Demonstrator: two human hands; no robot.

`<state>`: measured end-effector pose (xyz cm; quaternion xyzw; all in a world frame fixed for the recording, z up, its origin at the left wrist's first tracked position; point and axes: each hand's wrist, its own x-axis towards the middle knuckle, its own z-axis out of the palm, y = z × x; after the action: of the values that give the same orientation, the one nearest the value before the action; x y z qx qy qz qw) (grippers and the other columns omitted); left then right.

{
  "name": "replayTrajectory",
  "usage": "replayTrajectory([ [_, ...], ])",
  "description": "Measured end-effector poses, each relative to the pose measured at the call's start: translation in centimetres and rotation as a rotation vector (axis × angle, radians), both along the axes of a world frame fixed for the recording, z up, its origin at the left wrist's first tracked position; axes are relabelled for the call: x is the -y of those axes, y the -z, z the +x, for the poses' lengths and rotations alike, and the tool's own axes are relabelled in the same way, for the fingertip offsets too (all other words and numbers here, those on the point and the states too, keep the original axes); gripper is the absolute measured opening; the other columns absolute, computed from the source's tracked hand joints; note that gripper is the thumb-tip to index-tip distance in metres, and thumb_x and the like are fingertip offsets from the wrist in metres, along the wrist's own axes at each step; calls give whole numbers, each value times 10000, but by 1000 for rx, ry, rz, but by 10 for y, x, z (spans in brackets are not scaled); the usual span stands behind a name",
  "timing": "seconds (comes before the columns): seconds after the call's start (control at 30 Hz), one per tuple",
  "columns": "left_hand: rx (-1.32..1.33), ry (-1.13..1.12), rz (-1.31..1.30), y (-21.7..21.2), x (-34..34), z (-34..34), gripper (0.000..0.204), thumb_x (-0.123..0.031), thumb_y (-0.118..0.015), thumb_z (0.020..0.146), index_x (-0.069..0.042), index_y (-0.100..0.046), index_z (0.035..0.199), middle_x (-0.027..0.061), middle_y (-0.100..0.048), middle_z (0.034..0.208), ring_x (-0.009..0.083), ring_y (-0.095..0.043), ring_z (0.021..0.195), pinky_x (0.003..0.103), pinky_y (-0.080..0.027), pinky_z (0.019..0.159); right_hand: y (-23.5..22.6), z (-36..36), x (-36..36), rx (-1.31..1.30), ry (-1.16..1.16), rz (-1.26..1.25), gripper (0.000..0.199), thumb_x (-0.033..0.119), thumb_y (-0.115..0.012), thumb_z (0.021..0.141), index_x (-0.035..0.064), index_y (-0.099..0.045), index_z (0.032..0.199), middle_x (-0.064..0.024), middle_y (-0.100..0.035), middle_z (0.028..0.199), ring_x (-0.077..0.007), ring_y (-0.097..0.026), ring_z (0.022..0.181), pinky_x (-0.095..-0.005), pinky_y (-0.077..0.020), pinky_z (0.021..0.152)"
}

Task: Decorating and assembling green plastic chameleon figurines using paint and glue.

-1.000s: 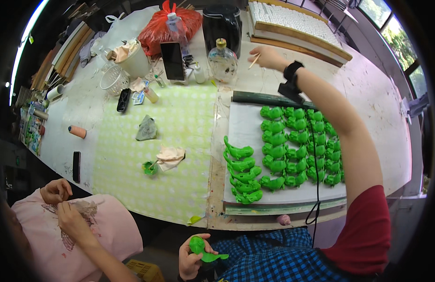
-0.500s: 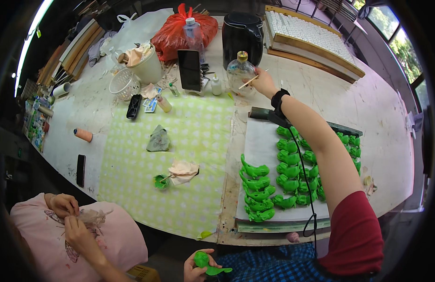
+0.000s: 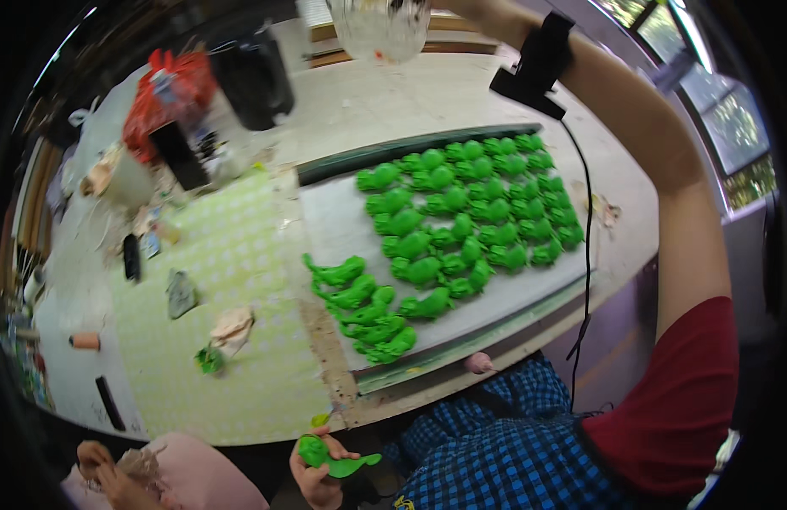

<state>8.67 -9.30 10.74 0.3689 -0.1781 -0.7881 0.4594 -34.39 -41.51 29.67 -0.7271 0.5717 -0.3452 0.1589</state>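
Down at six o'clock, the left hand [image 3: 318,476] pinches one green clay figure [image 3: 335,457]; rows of finished green figures [image 3: 461,225] fill most of the grey board [image 3: 342,229], some space left; right hand's grip on the clear jar [image 3: 380,25] I cannot tell

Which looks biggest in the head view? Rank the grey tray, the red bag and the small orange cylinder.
1. grey tray
2. red bag, farther from the camera, so its true size is unsure
3. small orange cylinder

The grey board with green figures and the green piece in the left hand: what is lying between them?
In the head view, between the grey board and the green piece in the left hand lies only the table edge, with a small pink lump off to the right.
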Motion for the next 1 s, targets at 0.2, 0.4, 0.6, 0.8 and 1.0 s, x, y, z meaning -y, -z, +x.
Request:
replayTrajectory([
  [0.2, 43, 102, -221, 29, 12, -16, 610, -174, -530, 703, 62, -360, 1239, 111, -469, 831, 224, -503, 788, 369, -463, 742, -106, -138, -182, -394, 319, -302, 288, 227, -581, 840, 32, -595, 1051, -63, -616, 926, -135, -557, 763, -241, -444, 639],
  [0.4, -43, 44, -333, 73, -4, -33, 606, -160, -509, 734, 51, -317, 1269, 112, -456, 871, 225, -502, 814, 383, -475, 722, -38, -287, -359, -334, 906, -356, 296, 253, -696, 746, 50, -595, 936, 0, -583, 757, -96, -528, 673, -240, -434, 620],
  [0.6, -92, 32, -211, 91, -43, -52, 522, -182, -516, 754, 23, -359, 1207, 103, -469, 904, 251, -516, 824, 476, -466, 779, 152, -373, -465, -344, 929, -48, 386, 235, -678, 706, 77, -554, 1036, -124, -622, 770, -262, -619, 735, -363, -464, 654],
  [0.8, 18, 19, -150, 71, -79, -72, 451, -177, -514, 744, -22, -400, 1153, 119, -483, 919, 288, -549, 815, 586, -426, 824, 220, -376, -478, -606, 947, -29, 211, 60, -542, 714, 76, -560, 923, -155, -600, 838, -312, -567, 878, -393, -454, 723],
  [1.0, 57, 18, -152, 61, -91, -92, 433, -177, -500, 740, -62, -423, 1150, 107, -473, 908, 257, -516, 837, 574, -436, 812, 232, -390, -455, -863, 664, -64, 203, -32, -542, 672, 43, -549, 860, -123, -580, 775, -280, -548, 849, -359, -435, 763],
])
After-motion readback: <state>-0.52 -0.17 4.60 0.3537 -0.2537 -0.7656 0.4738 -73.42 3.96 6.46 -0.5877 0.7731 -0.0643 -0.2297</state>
